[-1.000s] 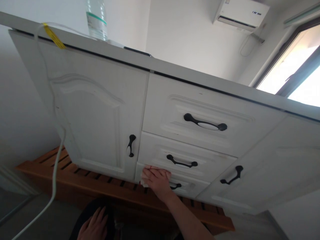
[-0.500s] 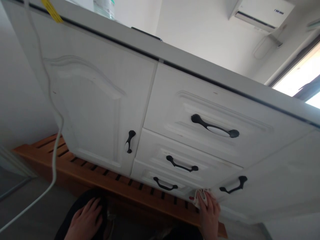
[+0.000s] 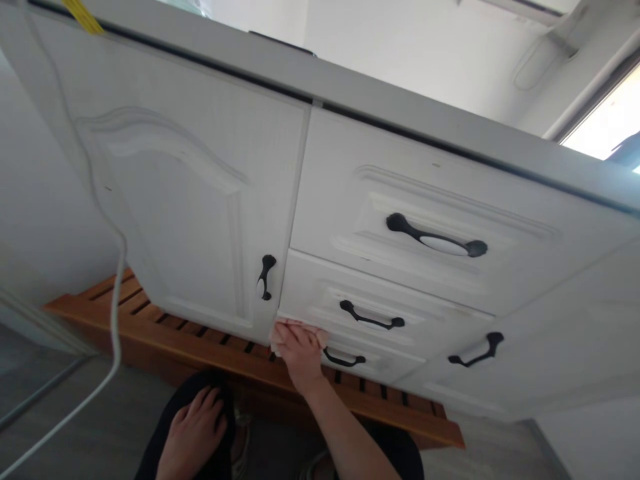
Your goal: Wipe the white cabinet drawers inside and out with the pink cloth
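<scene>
My right hand (image 3: 301, 353) presses a pale pink cloth (image 3: 280, 333) against the left end of the bottom drawer, beside that drawer's black handle (image 3: 345, 360). The fingers are spread over the folded cloth, which is partly hidden under them. On my dark-clothed knee (image 3: 213, 381) rests my left hand (image 3: 196, 427), its fingers laid over the knee and holding nothing. The white cabinet (image 3: 200, 200) in front of me has a door on the left, a column of drawers in the middle and another door on the right.
A slatted wooden bench (image 3: 240, 360) runs along the cabinet's base. At the left a white cable (image 3: 120, 293) hangs down in front of the cabinet. Black handles stick out from the doors and drawers, such as the top drawer's handle (image 3: 435, 237). A dark flat object (image 3: 283, 43) lies on the countertop.
My right hand has moved left with the cloth, from the right end of the bottom drawer to its left end. My left hand stays on the knee. The view has shifted slightly.
</scene>
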`<state>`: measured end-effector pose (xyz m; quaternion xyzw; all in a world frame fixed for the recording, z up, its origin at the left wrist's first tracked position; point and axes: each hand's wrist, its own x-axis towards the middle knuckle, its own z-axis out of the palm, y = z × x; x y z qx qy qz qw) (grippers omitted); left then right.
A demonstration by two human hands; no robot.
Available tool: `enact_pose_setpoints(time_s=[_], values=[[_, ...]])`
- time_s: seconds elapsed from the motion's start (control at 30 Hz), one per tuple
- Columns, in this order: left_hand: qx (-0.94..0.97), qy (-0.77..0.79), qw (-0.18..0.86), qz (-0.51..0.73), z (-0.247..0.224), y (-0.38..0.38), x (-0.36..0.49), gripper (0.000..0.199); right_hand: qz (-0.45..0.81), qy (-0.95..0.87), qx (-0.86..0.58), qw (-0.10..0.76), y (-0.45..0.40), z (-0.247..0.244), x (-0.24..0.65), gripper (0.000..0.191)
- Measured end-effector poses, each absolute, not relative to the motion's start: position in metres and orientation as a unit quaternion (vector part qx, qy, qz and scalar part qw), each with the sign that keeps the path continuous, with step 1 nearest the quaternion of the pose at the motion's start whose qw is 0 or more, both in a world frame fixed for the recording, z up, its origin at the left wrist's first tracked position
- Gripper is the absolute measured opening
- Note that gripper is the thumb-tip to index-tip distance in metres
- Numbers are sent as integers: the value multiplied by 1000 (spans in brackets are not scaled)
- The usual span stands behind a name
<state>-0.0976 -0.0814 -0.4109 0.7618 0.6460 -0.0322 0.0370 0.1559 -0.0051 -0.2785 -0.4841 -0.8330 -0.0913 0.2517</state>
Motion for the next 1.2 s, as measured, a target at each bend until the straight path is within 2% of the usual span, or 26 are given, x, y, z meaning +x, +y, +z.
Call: enact_pose_setpoints(time_s=[0.1, 0.27, 0.4, 0.6, 0.8, 0.93, 1.07, 1.2], values=[[763, 645, 27, -32, -411, -82, -101, 48, -4, -874, -463, 147, 7, -298, 141, 24], [764, 644, 5, -37, -407, -84, -104, 48, 23, -857, -493, 146, -18, -307, 177, 23], [770, 637, 2, -41, -409, -84, -101, 47, -44, -835, -506, 209, -36, -288, 211, 15], [773, 631, -3, -71, -410, -84, -97, 47, -202, -721, -579, 324, -64, -271, 253, 23], [776, 624, -17, -89, -403, -85, -96, 47, -313, -666, -600, 313, -101, -291, 319, 23], [778, 624, -12, -77, -397, -86, -91, 43, -319, -615, -663, 283, -126, -310, 349, 29], [780, 624, -6, -50, -396, -88, -90, 41, -236, -554, -756, 256, -156, -328, 348, 47], [778, 626, 1, -42, -396, -88, -89, 40, -193, -584, -721, 321, -153, -312, 302, 43]])
